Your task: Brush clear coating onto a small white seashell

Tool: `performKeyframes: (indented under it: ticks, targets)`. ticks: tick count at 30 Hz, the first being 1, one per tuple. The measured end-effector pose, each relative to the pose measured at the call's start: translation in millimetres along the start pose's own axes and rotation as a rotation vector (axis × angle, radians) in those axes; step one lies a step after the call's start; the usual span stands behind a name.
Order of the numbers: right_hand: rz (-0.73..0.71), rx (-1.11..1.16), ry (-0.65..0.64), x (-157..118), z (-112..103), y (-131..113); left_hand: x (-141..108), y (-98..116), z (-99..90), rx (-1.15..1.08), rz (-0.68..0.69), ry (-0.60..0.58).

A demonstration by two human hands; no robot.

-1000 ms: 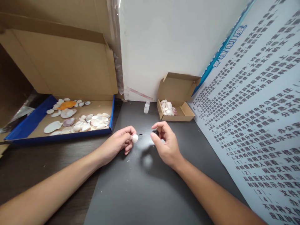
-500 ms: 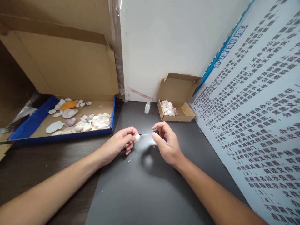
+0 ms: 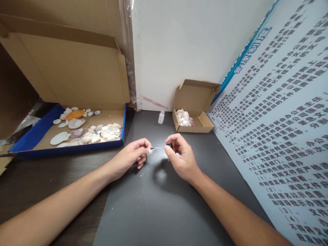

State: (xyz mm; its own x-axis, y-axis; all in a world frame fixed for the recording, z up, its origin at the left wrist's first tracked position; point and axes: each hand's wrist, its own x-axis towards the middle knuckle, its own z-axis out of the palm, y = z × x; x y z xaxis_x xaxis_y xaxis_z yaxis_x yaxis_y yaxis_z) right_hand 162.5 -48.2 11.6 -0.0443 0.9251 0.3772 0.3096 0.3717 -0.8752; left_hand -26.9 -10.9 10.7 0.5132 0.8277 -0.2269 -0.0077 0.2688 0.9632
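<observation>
A small white seashell [image 3: 150, 151] is pinched between the thumb and fingers of my left hand [image 3: 135, 152]. My right hand [image 3: 182, 155] grips the black cap of a thin brush applicator [image 3: 169, 146] between thumb and fingers. The brush's pale stem points left, and its dark tip lies over the shell, seemingly touching it. Beyond my hands, a small clear bottle with a white label [image 3: 161, 117] stands upright on the dark mat, its cap off.
At left, a blue-edged cardboard box [image 3: 64, 149] with its lid up holds many white shells [image 3: 102, 134] and an orange one [image 3: 75, 114]. A smaller open box [image 3: 196, 129] with shells stands at back right. A printed board [image 3: 282, 136] leans along the right.
The brush has shifted slightly left, its dark tip moving from the shell's upper edge onto the shell. My right fingers have turned a little, and more of the black cap shows.
</observation>
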Motion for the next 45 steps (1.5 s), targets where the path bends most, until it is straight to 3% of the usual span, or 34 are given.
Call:
performKeyframes:
  ticks: [14, 33, 45]
  targets:
    - [0.008, 0.023, -0.013, 1.7, -1.2, 1.7, -0.8, 5.3, 1.1, -0.120, -0.048, 0.045]
    - [0.025, -0.111, -0.001, 0.0, 0.3, -1.8, -1.1, 3.3, -1.0, -0.143, -0.052, 0.055]
    - [0.022, -0.016, -0.042, 0.1, 0.7, -2.4, -0.7, 4.2, -0.6, -0.134, -0.053, 0.049]
